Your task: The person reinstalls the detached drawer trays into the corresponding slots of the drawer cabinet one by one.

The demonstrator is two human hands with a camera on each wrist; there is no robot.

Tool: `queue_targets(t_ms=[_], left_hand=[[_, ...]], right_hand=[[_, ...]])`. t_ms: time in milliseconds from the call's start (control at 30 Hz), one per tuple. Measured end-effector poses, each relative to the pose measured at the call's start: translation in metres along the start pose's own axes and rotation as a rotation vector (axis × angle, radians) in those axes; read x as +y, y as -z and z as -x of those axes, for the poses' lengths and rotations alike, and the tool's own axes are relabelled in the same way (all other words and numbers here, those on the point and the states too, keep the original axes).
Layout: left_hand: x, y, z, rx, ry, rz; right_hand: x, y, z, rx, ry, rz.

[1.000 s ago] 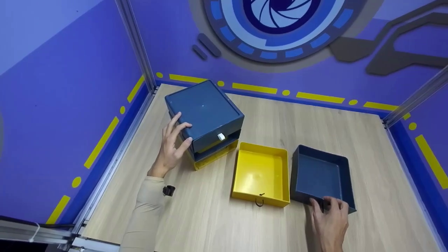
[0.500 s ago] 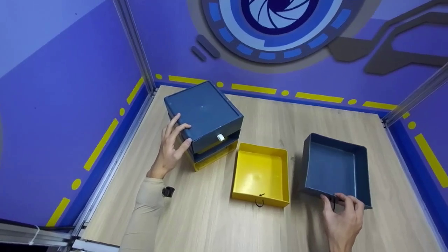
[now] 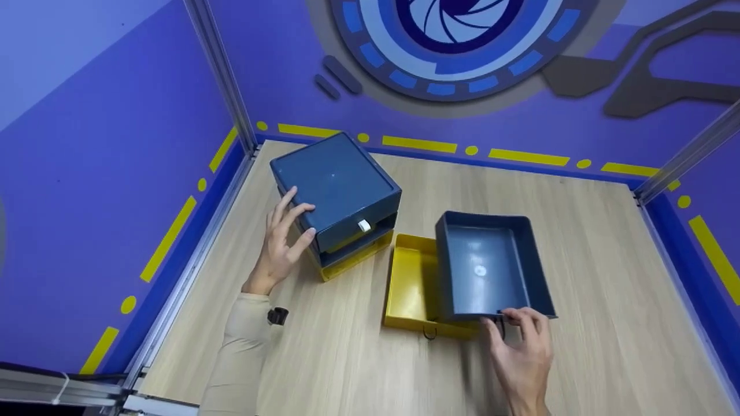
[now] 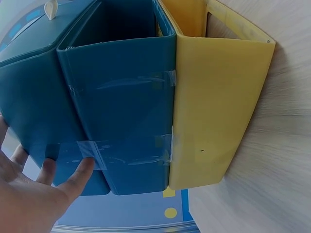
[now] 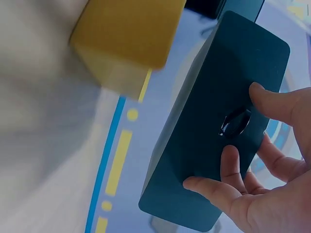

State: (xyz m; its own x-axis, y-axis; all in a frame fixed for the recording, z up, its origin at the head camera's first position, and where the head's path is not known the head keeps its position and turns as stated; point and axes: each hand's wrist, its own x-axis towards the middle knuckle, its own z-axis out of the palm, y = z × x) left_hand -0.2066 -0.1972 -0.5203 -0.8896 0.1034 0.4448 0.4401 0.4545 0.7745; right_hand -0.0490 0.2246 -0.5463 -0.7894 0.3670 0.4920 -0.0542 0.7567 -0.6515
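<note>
My right hand grips a dark blue drawer by its front wall. The drawer is lifted and partly overlaps a yellow drawer lying on the table. In the right wrist view, thumb and fingertips press the front panel around a black loop handle, while other fingers go behind its edge. My left hand rests with spread fingers on the left side and top edge of a stacked drawer cabinet. Its upper two tiers are blue, the lowest yellow, with open bays in the lower tiers.
A white tab sticks out from the top tier's front. The wooden table is bounded by a printed back wall and a left side wall. Clear tape joins the cabinet's tiers.
The right hand has lifted the dark blue drawer off the table, first moving right, then left until it overlaps the yellow drawer. The left hand and the cabinet have stayed put.
</note>
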Motion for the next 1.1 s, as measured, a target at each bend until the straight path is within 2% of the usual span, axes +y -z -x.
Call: queue_targets(t_ms=[333,633,867,1100], left_hand=[[0.003,0.002,-0.006,-0.017,0.014,-0.003],[0.000,0.001,0.000,0.017,-0.033,0.005],[0.000,0.003,0.000,0.009,-0.038,-0.006],[-0.001,0.003,0.001,0.003,-0.037,-0.014]], right_hand=[[-0.030,-0.022,0.020,-0.114,0.060,-0.067],[-0.039,-0.033,0.032,-0.168,0.196,-0.116],[-0.044,-0.044,0.038,-0.219,0.278,-0.163],[-0.048,-0.056,0.041,-0.277,0.295,-0.189]])
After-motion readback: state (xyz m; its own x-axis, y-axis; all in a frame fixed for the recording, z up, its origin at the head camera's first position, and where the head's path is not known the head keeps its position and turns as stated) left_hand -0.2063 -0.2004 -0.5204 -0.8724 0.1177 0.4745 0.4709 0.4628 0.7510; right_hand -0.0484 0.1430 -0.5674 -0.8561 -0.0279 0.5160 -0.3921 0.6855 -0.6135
